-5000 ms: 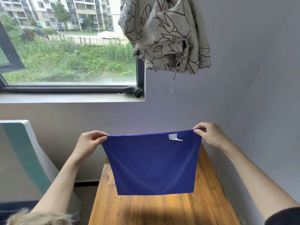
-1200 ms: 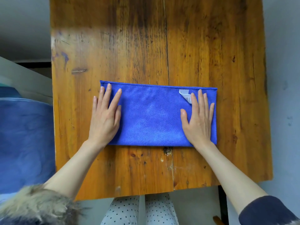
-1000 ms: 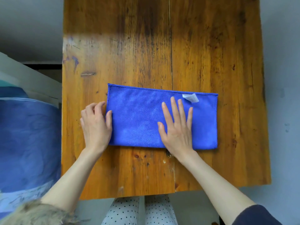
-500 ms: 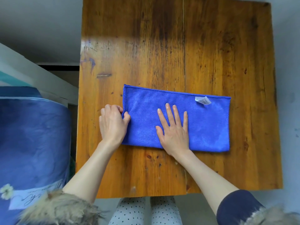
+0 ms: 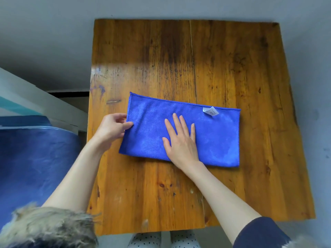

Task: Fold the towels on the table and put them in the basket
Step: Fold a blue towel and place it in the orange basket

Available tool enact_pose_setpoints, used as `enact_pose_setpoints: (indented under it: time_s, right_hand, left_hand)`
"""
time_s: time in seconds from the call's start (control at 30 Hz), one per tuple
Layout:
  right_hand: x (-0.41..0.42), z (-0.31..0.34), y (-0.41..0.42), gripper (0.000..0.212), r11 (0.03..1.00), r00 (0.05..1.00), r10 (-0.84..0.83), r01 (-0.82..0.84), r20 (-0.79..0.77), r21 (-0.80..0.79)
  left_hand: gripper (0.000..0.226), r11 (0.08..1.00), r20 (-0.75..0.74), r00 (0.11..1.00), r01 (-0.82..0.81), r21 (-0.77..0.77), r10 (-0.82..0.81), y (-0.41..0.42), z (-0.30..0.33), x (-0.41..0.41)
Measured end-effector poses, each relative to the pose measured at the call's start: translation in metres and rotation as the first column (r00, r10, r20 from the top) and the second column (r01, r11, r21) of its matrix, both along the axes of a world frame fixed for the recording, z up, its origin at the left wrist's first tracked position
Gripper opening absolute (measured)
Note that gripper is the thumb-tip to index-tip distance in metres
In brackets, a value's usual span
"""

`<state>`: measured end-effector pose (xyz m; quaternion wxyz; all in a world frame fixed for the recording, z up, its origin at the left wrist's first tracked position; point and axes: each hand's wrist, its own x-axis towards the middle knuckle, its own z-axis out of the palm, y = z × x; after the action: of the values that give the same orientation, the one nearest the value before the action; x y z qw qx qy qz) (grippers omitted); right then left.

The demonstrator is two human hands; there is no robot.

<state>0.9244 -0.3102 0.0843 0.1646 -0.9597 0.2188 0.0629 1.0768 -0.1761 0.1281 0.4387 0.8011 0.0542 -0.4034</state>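
Item: blue towel, microfibre by the look of its nap, lying as a long strip across the middle of the wooden table, a rounded edge along its near side suggesting a fold there. White care tag at the far right corner, face up.

Handling, as I judge it: light, limp, no stiffness of its own; it will sag wherever I do not support it. The pile should grip the wood a little, so it ought to stay put under a flat palm. Not fragile. Best taken at a short end, by pinching through both layers so they travel together.

Left hand: at the towel's left short edge, thumb on top and fingers curled at the edge, pinching it. I read this as the take-up for the next fold, left end over to right.

Right hand: flat, fingers straight and spread, pressing the towel just left of its middle as an anchor.

Surroundings: blue bedding left of the table. I see no basket in this view.
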Motion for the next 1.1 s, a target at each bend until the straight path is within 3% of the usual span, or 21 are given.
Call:
enact_pose_setpoints:
  time_s: [0.2,0.4,0.5,0.63,0.83,0.93,1.1]
  right_hand:
    - [-0.057,0.020,-0.041,0.049,0.990,0.988,-0.136,0.133,0.076,0.043]
    - [-0.124,0.021,-0.084,0.041,0.972,0.975,-0.214,0.207,0.055,0.115]
    - [-0.140,0.021,-0.097,0.030,0.960,0.951,-0.270,0.254,0.148,0.118]
    - [-0.154,0.018,-0.108,0.028,0.980,0.969,-0.196,0.188,0.148,0.063]
    - [-0.167,0.013,-0.121,0.026,0.948,0.966,-0.222,0.183,0.130,0.259]
    - [-0.170,0.015,-0.127,0.027,0.886,0.954,-0.288,0.231,0.086,0.403]
    - [-0.168,0.019,-0.138,0.030,0.649,0.878,-0.472,0.409,-0.082,0.641]
  left_hand:
    - [0.028,0.994,-0.007,1.000,-0.010,-0.108,0.009,-0.022,0.035,-0.015]
    - [0.024,0.986,0.151,0.987,0.077,-0.150,-0.054,-0.094,0.063,-0.058]
    - [0.026,0.976,0.277,0.945,0.202,-0.085,-0.171,-0.133,0.060,-0.089]
    - [0.028,0.956,0.335,0.899,0.292,0.021,-0.282,-0.177,0.041,-0.130]
    - [0.033,0.923,0.363,0.849,0.336,0.187,-0.383,-0.206,0.008,-0.160]
    - [0.032,0.922,0.396,0.834,0.326,0.209,-0.385,-0.213,0.003,-0.168]
    - [0.031,0.918,0.366,0.843,0.341,0.203,-0.394,-0.221,-0.010,-0.184]
